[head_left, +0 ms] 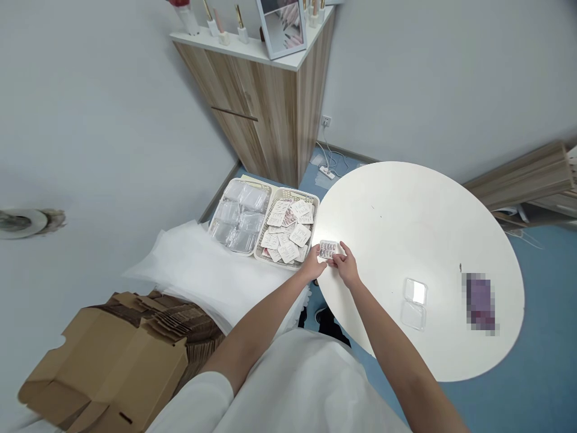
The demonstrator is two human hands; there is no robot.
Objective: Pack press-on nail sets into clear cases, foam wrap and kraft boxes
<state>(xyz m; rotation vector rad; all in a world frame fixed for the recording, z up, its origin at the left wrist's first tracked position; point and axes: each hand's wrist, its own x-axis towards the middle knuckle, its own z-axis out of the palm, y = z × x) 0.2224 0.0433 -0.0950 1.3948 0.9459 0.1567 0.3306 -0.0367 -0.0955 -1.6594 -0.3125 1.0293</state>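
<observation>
Over the left edge of the round white table, a small card of press-on nails [329, 248] is held between both hands, its rows of pinkish nails facing up. My left hand [314, 263] grips the card's left side with the fingers closed. On the right side, my right hand [346, 266] pinches the card's edge and lower corner. Just left of my hands stands a white basket [256, 248] piled with small printed cards [288, 231]. Beside it another basket [211, 227] holds clear plastic boxes [241, 216]. An opened clear plastic box [413, 304] lies on the table [383, 204].
A blurred purple item [480, 302] lies on the table's right part. Flattened brown cardboard boxes [103, 361] and white foam sheeting [198, 258] occupy the lower left. A wooden cabinet [265, 108] with nail polish bottles stands behind, near a power strip [327, 172] on the floor.
</observation>
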